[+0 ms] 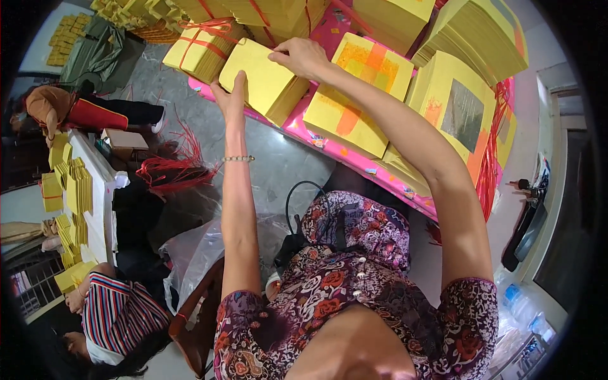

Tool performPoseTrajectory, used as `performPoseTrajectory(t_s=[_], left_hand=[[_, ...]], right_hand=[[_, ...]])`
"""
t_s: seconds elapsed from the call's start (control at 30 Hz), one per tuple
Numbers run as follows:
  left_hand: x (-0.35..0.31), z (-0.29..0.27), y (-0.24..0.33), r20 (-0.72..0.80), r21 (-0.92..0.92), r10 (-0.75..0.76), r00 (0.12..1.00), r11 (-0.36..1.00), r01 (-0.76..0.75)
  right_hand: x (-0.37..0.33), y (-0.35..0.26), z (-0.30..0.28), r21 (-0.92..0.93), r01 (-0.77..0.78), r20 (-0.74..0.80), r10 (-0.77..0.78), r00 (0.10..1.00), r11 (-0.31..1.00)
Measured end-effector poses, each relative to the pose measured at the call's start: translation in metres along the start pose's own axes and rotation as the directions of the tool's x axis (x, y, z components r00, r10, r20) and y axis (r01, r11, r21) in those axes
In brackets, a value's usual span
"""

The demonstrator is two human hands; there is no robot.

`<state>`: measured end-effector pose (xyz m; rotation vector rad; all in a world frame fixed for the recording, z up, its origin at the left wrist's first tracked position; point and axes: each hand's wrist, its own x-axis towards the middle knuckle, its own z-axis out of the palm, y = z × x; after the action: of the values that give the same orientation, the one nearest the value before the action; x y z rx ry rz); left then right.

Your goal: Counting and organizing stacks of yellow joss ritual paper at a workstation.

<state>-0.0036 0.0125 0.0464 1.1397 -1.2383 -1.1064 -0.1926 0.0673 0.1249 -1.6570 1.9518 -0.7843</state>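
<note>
L hand [229, 100] is grasping the near-left corner of a yellow paper stack [256, 71], thumb lying on top, fingers going down the side; R hand [303, 58] is touching the far edge of the top face w/ fingertips bunched, can't tell if it's pinching any sheets. Stack is sitting nr the L end of the pink table [301, 126], right by its near edge, b/w a red-tied bundle [201, 52] and an orange-marked stack [361, 85]. Plain face is pointing up, one layered side is facing R; long axis is running approx. along the table's near edge, slightly slanted. Beaded bracelet [238, 158] is circling the L wrist. Farther R, a silver-patched stack [465, 117] is standing nr the R end, w/ a tall leaning stack [475, 41] behind it, twd the far R corner; red strands [491, 149] are hanging over the R edge. More tied stacks [272, 19] are lining the far edge, L half. Rm: grey floor [253, 180] is showing past the near edge, w/ a red strand heap [177, 161] lying on it & a clear plastic bag [196, 263] nr the wearer. Off L, a white table [95, 212] is carrying yellow packets [78, 185]; a person in a striped top [123, 313] is sitting by its near end, another in a brown top [54, 107] is standing past its far end.
</note>
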Motion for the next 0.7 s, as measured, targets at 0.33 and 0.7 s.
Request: performPoseTrajectory(t_s=[0.33,0.7], left_hand=[[0.005,-0.005,-0.008,0.092,-0.223,-0.068,0.993,0.971,0.087],[0.009,-0.008,-0.009,0.121,-0.130,-0.074,0.990,0.987,0.090]], right_hand=[[0.001,-0.002,-0.004,-0.022,-0.120,0.112,0.122,0.986,0.993],[0.002,-0.004,0.013,0.008,-0.020,-0.027,0.020,0.999,1.000]])
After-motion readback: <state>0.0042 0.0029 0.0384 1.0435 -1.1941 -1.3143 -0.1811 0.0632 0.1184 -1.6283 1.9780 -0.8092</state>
